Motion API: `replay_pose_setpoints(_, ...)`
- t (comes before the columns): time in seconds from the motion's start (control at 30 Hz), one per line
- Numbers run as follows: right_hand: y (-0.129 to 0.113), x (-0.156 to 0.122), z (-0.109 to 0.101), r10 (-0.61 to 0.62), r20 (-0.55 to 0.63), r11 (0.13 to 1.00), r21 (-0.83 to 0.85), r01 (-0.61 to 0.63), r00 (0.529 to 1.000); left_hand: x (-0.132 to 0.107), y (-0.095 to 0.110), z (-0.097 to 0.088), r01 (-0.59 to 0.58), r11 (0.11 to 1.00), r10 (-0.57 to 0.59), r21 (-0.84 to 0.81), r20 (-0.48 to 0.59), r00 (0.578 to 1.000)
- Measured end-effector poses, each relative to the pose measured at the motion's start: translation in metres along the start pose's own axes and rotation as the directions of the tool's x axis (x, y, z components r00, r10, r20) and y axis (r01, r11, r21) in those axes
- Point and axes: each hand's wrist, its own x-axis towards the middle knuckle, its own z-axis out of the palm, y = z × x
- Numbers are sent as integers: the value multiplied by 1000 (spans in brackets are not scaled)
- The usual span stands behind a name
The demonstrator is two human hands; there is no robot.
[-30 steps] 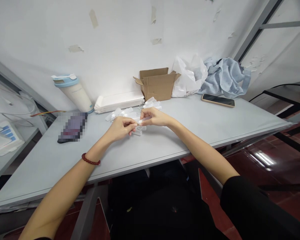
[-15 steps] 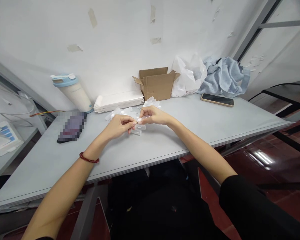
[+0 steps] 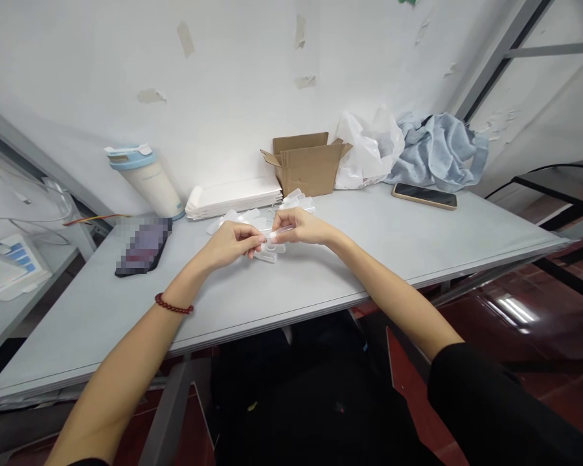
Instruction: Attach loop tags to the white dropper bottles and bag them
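My left hand [image 3: 230, 243] and my right hand [image 3: 302, 226] meet over the middle of the grey table [image 3: 320, 278]. Between their fingertips they pinch one small clear plastic piece [image 3: 274, 234]. Just below the fingers, more clear plastic pieces [image 3: 268, 254] lie on the table. A loose heap of the same clear pieces [image 3: 252, 219] spreads behind my hands, toward the wall. A red bead bracelet [image 3: 173, 306] is on my left wrist.
At the back stand a stack of white trays [image 3: 233, 197], an open cardboard box [image 3: 305, 163], a white plastic bag [image 3: 366, 152] and a blue cloth [image 3: 437, 149]. A phone [image 3: 423, 195] lies to the right, a dark blurred object [image 3: 143, 247] and a tumbler [image 3: 146, 181] to the left.
My hands stay together on the clear piece with only slight finger movement. The view has shifted a little to the right.
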Motion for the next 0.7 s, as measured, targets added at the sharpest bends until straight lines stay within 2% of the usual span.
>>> replay_pose_setpoints(0.2,1,-1,3,31,32,999,-16,-31,999,0,-4,7,27,999,-28,-31,-12,1000)
replay_pose_setpoints(0.7,-2,-3,4,46,44,999,24,-47,998,-1,-3,8,5,999,-4,-37,12,1000)
